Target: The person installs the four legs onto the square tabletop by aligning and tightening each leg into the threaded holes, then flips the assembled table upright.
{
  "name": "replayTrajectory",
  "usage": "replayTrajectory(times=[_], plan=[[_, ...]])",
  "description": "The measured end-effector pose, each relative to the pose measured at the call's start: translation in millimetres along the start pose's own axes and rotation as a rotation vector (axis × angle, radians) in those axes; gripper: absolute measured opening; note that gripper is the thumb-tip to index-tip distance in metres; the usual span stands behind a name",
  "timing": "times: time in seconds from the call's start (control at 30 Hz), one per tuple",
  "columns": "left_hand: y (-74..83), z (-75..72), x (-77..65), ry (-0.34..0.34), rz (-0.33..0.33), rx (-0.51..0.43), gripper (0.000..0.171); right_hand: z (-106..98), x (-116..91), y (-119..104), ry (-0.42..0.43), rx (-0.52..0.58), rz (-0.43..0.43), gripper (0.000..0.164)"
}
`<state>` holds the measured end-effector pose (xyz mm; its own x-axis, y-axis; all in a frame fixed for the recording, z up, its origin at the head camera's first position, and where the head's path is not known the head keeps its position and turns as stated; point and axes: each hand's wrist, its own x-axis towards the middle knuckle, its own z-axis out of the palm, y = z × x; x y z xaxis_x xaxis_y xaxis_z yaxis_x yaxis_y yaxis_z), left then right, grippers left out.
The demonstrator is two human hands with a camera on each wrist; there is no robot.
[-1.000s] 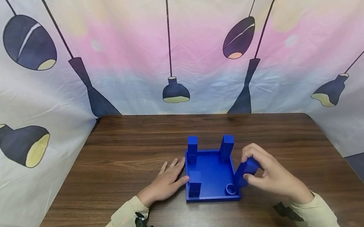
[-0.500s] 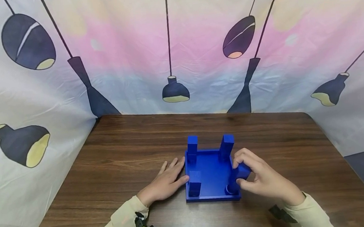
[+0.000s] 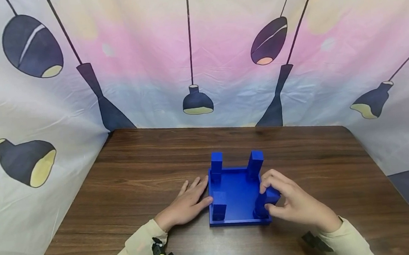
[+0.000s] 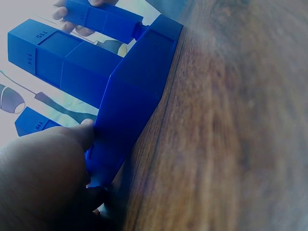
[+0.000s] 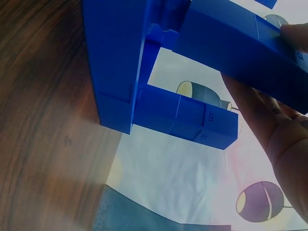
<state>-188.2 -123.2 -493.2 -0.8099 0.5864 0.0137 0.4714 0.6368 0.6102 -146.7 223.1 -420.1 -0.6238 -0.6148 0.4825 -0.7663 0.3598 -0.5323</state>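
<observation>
A square blue tray-like base (image 3: 237,190) with a raised rim lies on the table. Blue square legs stand at three corners: far left (image 3: 216,165), far right (image 3: 255,163) and near left (image 3: 219,208). My right hand (image 3: 296,200) pinches a fourth blue leg (image 5: 240,43) between thumb and fingers, over the round socket at the near right corner. A narrower neck shows between this leg (image 4: 103,20) and the base in the left wrist view. My left hand (image 3: 187,205) lies with straight fingers against the base's left side, its thumb at the rim.
The brown wooden table (image 3: 148,157) extends around the base. Behind it hangs a pastel cloth (image 3: 226,51) printed with dark lamps. A small black device (image 3: 163,254) is strapped to the left sleeve. Embossed numbers mark the legs in the wrist views.
My right hand has brought the held leg leftward from outside the base and straightened it over the corner socket, which it now hides. The left hand and the base stay put.
</observation>
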Motion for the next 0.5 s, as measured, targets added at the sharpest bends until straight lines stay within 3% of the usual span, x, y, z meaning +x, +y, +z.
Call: replayTrajectory(times=[0.5], plan=[[-0.1,-0.3,0.3,-0.002,-0.007,-0.001,0.076,2.0,-2.3,4.1,-0.069,0.007,0.011,0.05]])
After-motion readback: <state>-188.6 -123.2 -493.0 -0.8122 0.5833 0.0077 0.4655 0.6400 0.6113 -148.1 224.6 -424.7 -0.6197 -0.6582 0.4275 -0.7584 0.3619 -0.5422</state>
